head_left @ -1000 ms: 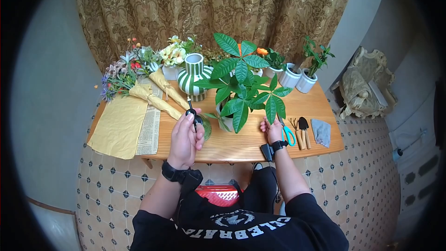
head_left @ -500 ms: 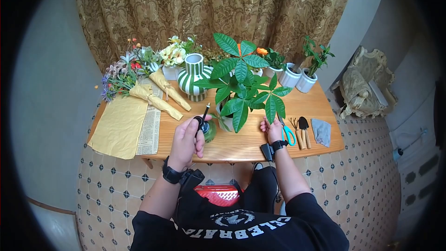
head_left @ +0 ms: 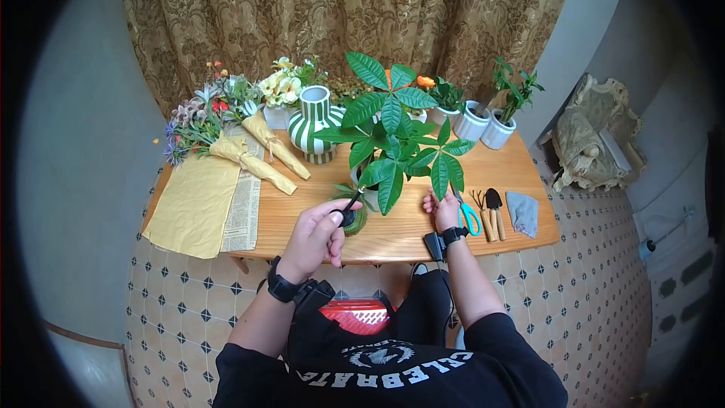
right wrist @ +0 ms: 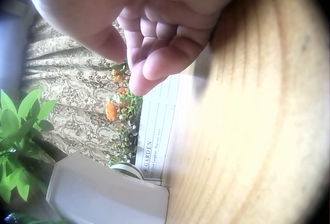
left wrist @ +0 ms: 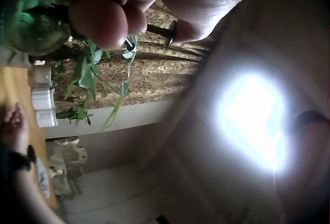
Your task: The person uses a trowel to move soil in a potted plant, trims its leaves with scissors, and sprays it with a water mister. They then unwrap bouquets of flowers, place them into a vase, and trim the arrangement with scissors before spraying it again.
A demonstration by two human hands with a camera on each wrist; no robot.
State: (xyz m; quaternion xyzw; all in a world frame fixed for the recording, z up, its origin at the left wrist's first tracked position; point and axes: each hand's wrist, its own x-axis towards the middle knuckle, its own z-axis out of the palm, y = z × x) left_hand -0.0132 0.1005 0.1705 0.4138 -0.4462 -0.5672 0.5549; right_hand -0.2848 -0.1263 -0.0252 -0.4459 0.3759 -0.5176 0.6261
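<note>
The head view is evenly and softly lit, quite sharp in its middle, but its edges bend strongly and the corners fall into black. In the left wrist view, a white glare burns at about three o'clock, while the fingers near eleven o'clock are dim and blurred. The right wrist view is bright and hazy, the wooden surface washed pale.

On the table, 2 bouquets lie left of the vase, the potted plant stands before it to the right, 3 pots stand behind scissors, 2 hand tools and a cloth.
</note>
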